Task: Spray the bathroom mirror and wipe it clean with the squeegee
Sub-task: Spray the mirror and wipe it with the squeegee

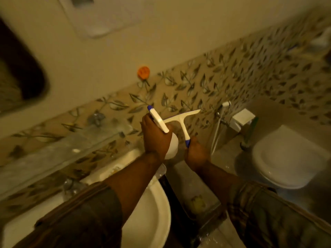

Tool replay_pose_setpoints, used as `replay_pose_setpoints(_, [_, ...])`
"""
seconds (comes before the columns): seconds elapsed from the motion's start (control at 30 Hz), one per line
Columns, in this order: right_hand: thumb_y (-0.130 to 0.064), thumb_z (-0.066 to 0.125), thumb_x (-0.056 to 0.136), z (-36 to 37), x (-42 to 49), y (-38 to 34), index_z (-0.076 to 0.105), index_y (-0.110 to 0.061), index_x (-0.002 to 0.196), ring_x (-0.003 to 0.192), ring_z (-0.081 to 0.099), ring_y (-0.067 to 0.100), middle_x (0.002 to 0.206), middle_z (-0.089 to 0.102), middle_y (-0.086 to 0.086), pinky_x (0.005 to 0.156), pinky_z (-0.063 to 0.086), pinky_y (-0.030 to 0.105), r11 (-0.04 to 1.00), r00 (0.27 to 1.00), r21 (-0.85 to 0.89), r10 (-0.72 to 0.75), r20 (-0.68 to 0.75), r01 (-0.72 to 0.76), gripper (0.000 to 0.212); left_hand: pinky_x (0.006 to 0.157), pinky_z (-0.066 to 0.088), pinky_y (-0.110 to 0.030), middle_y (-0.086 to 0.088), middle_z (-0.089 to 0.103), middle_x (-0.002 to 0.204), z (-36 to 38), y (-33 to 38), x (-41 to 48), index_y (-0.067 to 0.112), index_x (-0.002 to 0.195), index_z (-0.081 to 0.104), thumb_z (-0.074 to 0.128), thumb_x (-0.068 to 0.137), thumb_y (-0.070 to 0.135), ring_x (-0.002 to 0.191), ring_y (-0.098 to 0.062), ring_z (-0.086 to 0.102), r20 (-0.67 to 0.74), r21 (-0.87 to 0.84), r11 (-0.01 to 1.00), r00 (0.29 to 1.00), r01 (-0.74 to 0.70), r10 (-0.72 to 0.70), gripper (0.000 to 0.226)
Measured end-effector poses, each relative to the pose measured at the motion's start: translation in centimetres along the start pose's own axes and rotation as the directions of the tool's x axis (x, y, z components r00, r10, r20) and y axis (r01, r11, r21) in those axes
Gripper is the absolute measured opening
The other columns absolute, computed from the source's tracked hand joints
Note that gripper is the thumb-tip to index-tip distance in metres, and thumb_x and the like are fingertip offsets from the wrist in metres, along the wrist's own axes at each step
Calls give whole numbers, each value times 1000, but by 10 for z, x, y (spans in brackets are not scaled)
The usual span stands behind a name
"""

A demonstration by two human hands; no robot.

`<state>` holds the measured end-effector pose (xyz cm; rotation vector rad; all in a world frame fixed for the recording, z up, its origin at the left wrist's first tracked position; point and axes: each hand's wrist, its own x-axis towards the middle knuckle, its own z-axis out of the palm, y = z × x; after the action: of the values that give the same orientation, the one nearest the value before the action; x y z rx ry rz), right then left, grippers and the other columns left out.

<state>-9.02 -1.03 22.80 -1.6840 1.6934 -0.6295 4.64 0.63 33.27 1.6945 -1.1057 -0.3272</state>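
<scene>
My left hand is closed around a white spray bottle whose white head with a blue nozzle sticks up and to the left. My right hand grips the blue end of a white squeegee, its T-shaped blade tilted up toward the wall. Both hands are close together over the right edge of the basin. The dark, rounded mirror hangs on the wall at the far left, blurred, well away from both hands.
A glass shelf runs below the mirror above a white basin. A white toilet stands at the right, with a hose sprayer and a white box on the leaf-patterned tile wall. An orange hook sticks to the wall.
</scene>
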Motion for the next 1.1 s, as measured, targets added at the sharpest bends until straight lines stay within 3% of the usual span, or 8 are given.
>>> replay_pose_setpoints(0.13, [-34,56,97,-25,-13,-65,53,-16,116,101,65,31,110,66,10,93,54,45,997,995,-11,-76,-64,76,26,87,51,-34,-14,59,115,-75,47,16,4,119,52,76,73,21,106,-30,61,-61,-56,996,996,-66,63,55])
replay_pose_setpoints(0.33, [-29,53,97,-44,-40,-178,45,-19,114,87,65,29,93,59,0,79,57,42,966,945,0,-255,-206,260,21,87,51,-33,-11,61,115,-178,99,29,7,122,52,74,77,22,103,-26,61,-137,-107,988,986,-114,99,52])
replay_pose_setpoints(0.53, [-32,48,96,-61,-69,-264,36,-26,121,70,62,20,86,58,-7,56,49,33,892,856,42,-417,-307,450,29,61,40,-6,16,56,86,-255,142,29,23,109,52,72,79,22,77,-3,60,-162,-127,972,971,-199,178,36])
replay_pose_setpoints(0.6, [-42,44,93,-69,-83,-288,31,-33,105,64,62,17,82,58,-7,49,49,32,852,816,53,-478,-323,520,20,64,40,-7,18,56,86,-281,157,28,22,113,52,71,80,23,76,1,58,-191,-117,965,959,-234,209,38])
replay_pose_setpoints(0.7, [-61,33,84,-75,-103,-325,24,-41,98,57,57,6,74,54,-14,41,38,23,780,745,57,-569,-349,623,27,70,44,-12,6,64,94,-323,177,25,16,117,56,69,82,20,81,-6,62,-249,-93,955,936,-281,250,38])
replay_pose_setpoints(0.8, [-49,45,94,-73,-121,-367,30,-35,110,66,59,10,84,56,-15,52,50,27,701,670,68,-642,-373,710,26,78,49,-22,2,66,95,-368,193,22,14,114,59,68,84,17,85,-11,63,-322,-87,951,912,-297,255,32])
replay_pose_setpoints(0.87, [-45,47,95,-72,-132,-397,31,-31,117,68,60,6,87,57,-15,58,56,29,645,624,97,-674,-396,758,30,69,46,-20,7,64,83,-400,202,22,19,102,59,66,85,18,77,-5,61,-359,-93,953,902,-289,239,18])
replay_pose_setpoints(1.1, [-41,48,99,-72,-173,-492,30,-35,118,56,57,-1,76,54,-16,38,36,9,489,497,150,-729,-471,859,27,57,38,-23,2,61,76,-489,218,37,15,87,66,63,83,21,71,-11,57,-249,21,985,953,-174,174,7])
